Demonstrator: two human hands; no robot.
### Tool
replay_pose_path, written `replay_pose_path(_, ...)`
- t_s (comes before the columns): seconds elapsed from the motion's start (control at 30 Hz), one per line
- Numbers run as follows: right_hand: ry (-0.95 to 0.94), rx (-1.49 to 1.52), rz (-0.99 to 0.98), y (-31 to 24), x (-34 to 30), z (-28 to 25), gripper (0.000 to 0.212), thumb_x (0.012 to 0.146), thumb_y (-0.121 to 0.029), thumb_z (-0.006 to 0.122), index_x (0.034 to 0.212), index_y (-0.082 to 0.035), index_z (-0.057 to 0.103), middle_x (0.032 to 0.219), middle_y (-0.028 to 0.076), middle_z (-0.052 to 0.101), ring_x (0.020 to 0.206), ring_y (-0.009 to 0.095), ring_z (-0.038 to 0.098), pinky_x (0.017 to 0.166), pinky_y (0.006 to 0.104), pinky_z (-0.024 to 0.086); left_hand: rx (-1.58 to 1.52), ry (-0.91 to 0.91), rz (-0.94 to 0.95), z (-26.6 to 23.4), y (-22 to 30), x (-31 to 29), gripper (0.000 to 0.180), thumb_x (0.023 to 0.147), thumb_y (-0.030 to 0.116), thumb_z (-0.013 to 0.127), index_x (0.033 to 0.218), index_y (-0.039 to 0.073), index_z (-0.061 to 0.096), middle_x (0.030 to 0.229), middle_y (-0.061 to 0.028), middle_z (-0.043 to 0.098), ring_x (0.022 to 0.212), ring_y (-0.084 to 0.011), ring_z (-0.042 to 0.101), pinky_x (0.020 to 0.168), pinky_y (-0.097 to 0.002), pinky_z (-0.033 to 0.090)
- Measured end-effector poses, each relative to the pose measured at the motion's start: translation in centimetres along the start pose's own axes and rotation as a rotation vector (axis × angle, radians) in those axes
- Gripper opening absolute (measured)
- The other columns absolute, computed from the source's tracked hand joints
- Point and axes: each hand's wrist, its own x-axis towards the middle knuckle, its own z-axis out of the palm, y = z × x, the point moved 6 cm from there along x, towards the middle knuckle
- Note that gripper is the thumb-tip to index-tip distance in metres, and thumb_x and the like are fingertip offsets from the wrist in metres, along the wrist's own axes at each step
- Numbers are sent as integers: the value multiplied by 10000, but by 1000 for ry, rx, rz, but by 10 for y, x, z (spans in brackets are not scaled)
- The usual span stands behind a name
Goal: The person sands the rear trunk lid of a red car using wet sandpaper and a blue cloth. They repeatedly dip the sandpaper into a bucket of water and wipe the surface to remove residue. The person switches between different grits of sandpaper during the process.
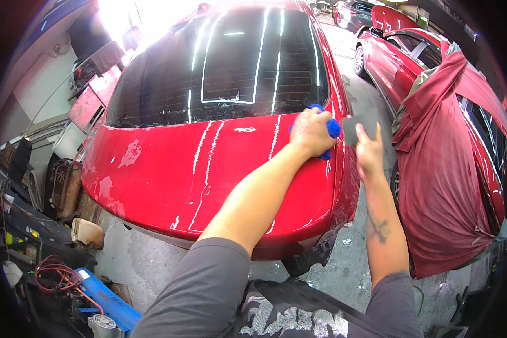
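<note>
My left hand (312, 133) is closed on a bunched blue cloth (333, 128), which it presses to the right rear corner of a red car's trunk lid (236, 169), just below the rear window (225, 67). Beside it, past the car's right edge, my right hand (369, 153) pinches a thin dark grey sheet (361, 127) between thumb and fingers. The sheet looks like sandpaper, held up off the paint. Wet, pale patches show on the left part of the trunk lid, and long light reflections run down its middle.
At right stands another red car (403, 62), partly draped with a dull red cover (439, 169). Grey concrete floor (146, 265) surrounds the trunk. On the left are a beige container (87, 233), a coiled red hose (56, 274), a blue metal beam (110, 298) and assorted parts.
</note>
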Motion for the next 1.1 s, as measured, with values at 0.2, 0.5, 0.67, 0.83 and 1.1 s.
replay_pose_path(0.2,-165,-1118,-694,23,31,103,449,979,-9,675,1421,-83,709,1495,238,680,1335,435,671,1153,507,536,86,92,-105,-76,-100,-40,445,782,328,929,1110,77,763,1188,-187,705,1223,-399,671,1078,-508,553)
replay_pose_path(0.5,-666,-1458,-326,55,-15,133,583,1161,-335,557,1700,-123,487,1774,156,457,1676,311,377,1372,537,275,197,263,-121,-282,-349,-166,425,807,257,890,1117,18,725,1134,-218,709,1115,-420,703,999,-493,560)
replay_pose_path(0.67,-432,-1589,-215,68,-27,178,638,1212,-481,388,1684,-66,495,1769,164,460,1674,313,374,1373,549,261,137,304,-173,-348,-457,-203,391,841,210,864,1127,-9,711,1146,-193,721,1074,-410,715,970,-475,568)
replay_pose_path(0.83,-502,-1539,-54,87,-111,370,578,1190,-446,445,1460,34,624,1568,298,610,1498,436,562,1264,556,427,181,289,-113,-362,-472,-205,360,861,258,856,1078,27,686,1098,-169,687,1082,-406,691,946,-484,555)
replay_pose_path(1.1,-655,-1441,-338,96,-131,402,554,1195,-441,438,1588,-79,583,1680,194,559,1575,360,507,1319,488,358,159,234,-169,-377,-481,-208,361,856,254,856,1086,31,691,1142,-163,690,1110,-398,695,966,-493,562)
